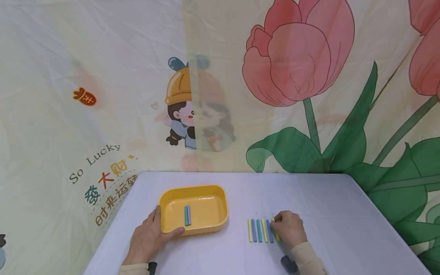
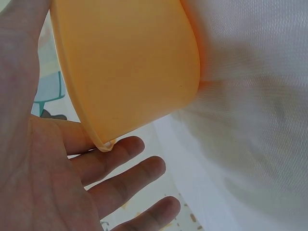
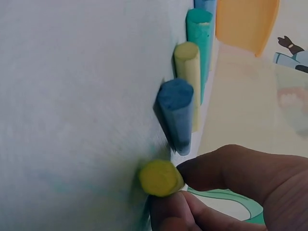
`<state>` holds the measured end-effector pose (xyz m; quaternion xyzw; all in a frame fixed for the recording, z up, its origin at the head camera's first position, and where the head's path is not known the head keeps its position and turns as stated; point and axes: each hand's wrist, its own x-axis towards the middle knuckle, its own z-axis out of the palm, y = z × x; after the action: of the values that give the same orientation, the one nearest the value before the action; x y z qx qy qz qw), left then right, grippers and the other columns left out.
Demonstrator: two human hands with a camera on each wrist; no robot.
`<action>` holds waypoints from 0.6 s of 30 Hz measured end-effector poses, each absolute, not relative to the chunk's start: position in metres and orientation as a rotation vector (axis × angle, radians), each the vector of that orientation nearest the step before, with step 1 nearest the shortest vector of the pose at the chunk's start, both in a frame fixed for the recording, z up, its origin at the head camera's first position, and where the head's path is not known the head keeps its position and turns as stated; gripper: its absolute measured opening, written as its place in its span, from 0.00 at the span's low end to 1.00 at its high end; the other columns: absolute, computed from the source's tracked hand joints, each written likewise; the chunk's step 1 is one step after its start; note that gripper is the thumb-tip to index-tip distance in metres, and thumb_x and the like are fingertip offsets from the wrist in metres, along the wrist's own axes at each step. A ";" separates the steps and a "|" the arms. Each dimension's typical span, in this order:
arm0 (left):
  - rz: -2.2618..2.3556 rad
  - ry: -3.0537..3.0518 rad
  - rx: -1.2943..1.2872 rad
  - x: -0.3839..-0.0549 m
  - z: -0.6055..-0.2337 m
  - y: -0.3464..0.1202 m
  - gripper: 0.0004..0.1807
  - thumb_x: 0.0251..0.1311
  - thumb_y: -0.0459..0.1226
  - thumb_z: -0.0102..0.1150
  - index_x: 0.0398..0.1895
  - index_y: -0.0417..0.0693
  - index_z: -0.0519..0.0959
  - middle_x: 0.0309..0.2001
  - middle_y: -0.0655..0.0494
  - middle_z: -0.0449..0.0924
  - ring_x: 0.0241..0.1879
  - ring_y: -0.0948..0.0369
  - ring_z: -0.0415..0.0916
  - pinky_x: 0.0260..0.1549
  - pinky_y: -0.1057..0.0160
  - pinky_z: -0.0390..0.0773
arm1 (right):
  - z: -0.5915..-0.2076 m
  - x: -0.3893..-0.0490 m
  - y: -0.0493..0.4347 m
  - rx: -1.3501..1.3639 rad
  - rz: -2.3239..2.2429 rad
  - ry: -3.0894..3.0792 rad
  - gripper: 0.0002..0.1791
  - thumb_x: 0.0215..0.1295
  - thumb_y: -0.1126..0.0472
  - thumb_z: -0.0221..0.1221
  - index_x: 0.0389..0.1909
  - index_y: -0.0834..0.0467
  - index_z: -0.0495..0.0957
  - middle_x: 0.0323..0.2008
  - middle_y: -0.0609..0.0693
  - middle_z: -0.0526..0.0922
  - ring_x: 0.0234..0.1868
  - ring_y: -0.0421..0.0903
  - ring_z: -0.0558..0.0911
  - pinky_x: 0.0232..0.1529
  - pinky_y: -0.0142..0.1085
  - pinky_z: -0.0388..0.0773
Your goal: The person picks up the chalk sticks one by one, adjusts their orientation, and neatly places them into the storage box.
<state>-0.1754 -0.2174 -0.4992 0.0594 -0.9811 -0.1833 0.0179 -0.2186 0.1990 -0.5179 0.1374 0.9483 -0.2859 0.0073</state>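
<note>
A yellow tray (image 1: pixel 213 228) stands on the table, with a green chalk stick (image 1: pixel 186 216) and a purple chalk stick (image 1: pixel 189 215) lying side by side inside. My left hand (image 1: pixel 148 235) holds the tray's near left corner, thumb along the front rim and fingers at the left side. In the left wrist view, the other fingers (image 2: pixel 127 187) extend past the rim. At the right end of a row of chalk, my right hand (image 1: pixel 290 229) pinches a yellow chalk stick (image 3: pixel 161 178) between thumb and fingers. Beside it lies a blue chalk stick (image 3: pixel 176 113).
Left of the pinched stick, the row holds a pale yellow stick (image 3: pixel 187 57), a green stick (image 1: pixel 259 230) and others, set roughly parallel. A white cloth (image 1: pixel 237 254) covers the table. A printed curtain (image 1: pixel 220 160) hangs behind its far edge.
</note>
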 end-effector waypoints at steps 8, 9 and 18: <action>-0.576 -3.049 0.200 -0.176 -0.499 -0.217 0.78 0.42 0.80 0.58 0.76 0.25 0.48 0.71 0.23 0.58 0.64 0.30 0.65 0.61 0.33 0.70 | -0.516 -0.221 0.208 0.423 -1.025 2.864 0.11 0.54 0.62 0.70 0.36 0.65 0.86 0.30 0.52 0.85 0.31 0.47 0.80 0.30 0.41 0.83; -0.578 -3.050 0.200 -0.176 -0.499 -0.217 0.78 0.42 0.80 0.58 0.76 0.25 0.48 0.71 0.23 0.58 0.64 0.30 0.65 0.61 0.33 0.69 | -0.516 -0.221 0.209 0.422 -1.048 2.857 0.11 0.54 0.62 0.70 0.36 0.65 0.86 0.31 0.52 0.85 0.31 0.47 0.80 0.30 0.41 0.83; -0.588 -3.043 0.181 -0.173 -0.498 -0.218 0.77 0.43 0.79 0.58 0.77 0.26 0.48 0.71 0.24 0.58 0.64 0.31 0.66 0.61 0.34 0.70 | -0.515 -0.225 0.211 0.369 -1.203 2.858 0.12 0.57 0.61 0.67 0.39 0.65 0.87 0.32 0.51 0.85 0.31 0.45 0.81 0.31 0.39 0.83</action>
<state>-0.1732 -0.2181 -0.4976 0.0582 -0.9800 -0.1894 0.0183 -0.2254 0.2109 -0.5153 0.1182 0.9151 -0.3854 0.0096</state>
